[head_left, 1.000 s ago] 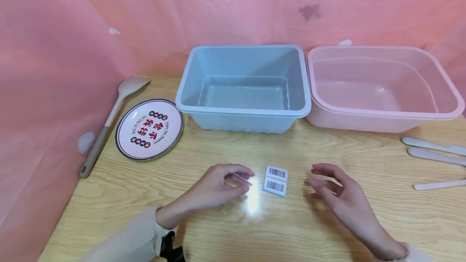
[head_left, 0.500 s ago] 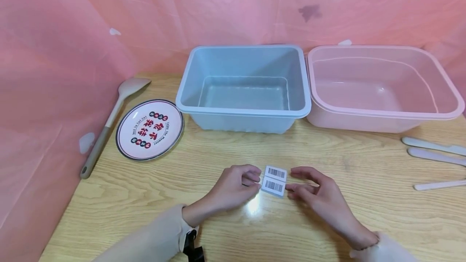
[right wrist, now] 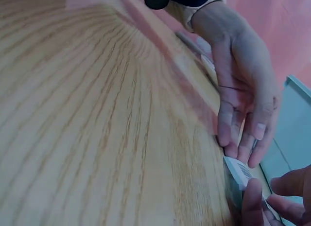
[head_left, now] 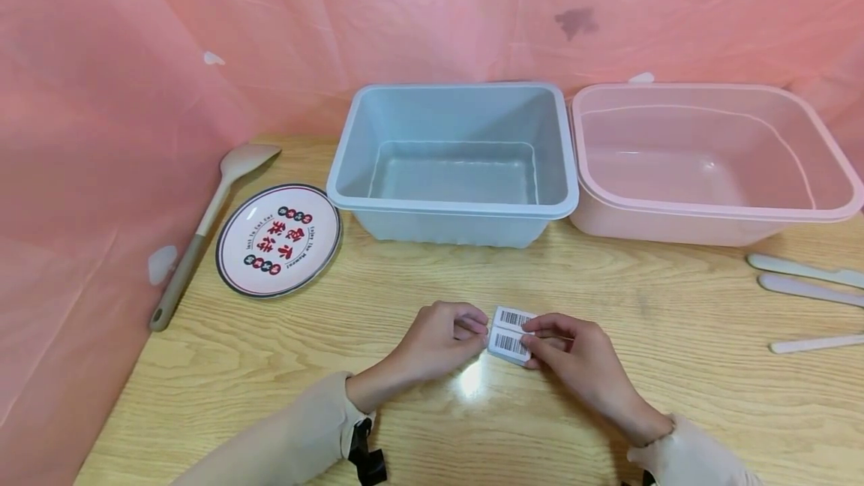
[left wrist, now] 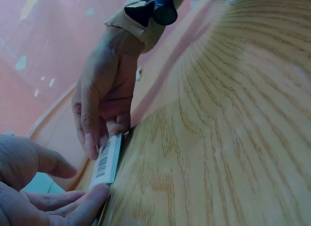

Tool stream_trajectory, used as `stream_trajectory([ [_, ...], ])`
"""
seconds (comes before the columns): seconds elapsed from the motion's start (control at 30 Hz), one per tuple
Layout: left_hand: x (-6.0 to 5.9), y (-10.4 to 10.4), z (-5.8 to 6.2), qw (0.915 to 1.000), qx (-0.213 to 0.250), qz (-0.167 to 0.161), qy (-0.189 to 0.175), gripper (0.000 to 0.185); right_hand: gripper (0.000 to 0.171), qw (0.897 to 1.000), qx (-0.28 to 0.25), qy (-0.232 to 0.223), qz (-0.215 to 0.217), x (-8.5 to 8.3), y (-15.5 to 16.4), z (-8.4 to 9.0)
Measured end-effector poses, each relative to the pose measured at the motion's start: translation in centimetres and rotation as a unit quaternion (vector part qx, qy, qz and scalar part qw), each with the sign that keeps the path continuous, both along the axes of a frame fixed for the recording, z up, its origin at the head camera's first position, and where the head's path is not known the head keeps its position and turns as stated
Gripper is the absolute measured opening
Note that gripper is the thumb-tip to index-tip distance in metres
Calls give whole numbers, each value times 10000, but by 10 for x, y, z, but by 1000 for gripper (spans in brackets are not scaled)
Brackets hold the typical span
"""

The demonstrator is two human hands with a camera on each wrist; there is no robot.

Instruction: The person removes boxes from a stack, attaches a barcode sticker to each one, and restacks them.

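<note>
White barcode card (head_left: 511, 334) sits flat on the wood table (head_left: 661, 396), front centre, w/ both hands closing on it. Left hand (head_left: 432, 340) has curled fingertips on its left edge; right hand (head_left: 574, 358) pinches the right edge, thumb and fingers bent round it. Wrist views show the same: card (left wrist: 107, 160) on edge-on view, fingers on both sides, not lifted off the table as far as I can tell. So the grab looks just begun, and the pick-up looks not yet done.

Blue tub (head_left: 454, 163) behind, nothing in it. Pink tub (head_left: 709, 163) to its right, also bare inside. Plate (head_left: 278, 238) and spoon (head_left: 202, 235) far left, 3 pale utensils (head_left: 803, 291) far right, all well apart from the hands.
</note>
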State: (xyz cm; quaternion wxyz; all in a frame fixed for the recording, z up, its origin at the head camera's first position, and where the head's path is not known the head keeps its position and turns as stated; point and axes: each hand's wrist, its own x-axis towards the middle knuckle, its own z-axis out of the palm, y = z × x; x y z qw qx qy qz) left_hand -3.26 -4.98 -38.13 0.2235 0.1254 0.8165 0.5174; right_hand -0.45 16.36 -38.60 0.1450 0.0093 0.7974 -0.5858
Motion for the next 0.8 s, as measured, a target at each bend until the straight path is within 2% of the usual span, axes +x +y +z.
stream_trajectory([
  [0.13, -1, 1, 0, 9999, 49, 68, 60, 21, 16, 9998, 188, 57, -53, -2, -2, -1],
  [0.3, 0, 6, -1, 9962, 461, 730, 78, 15, 12, 9987, 95, 500, 15, -5, -2, 7],
  [0.4, -1, 8, 4, 9903, 904, 1053, -64, 17, 11, 9954, -9, 958, 33, -7, -3, 16],
  [0.57, 2, 8, 18, 9726, 1746, 1345, -744, 20, 9, 9886, -169, 1496, -94, -5, -9, 29],
  [0.63, 3, 9, 21, 9657, 1958, 1445, -904, 19, 8, 9864, -218, 1624, -150, -3, -13, 32],
  [0.73, 5, 9, 24, 9609, 2086, 1554, -949, 17, 7, 9823, -97, 1856, -208, -1, -16, 33],
  [0.8, 6, 8, 25, 9607, 2090, 1600, -876, 16, 12, 9772, 113, 2111, -177, -1, -18, 34],
])
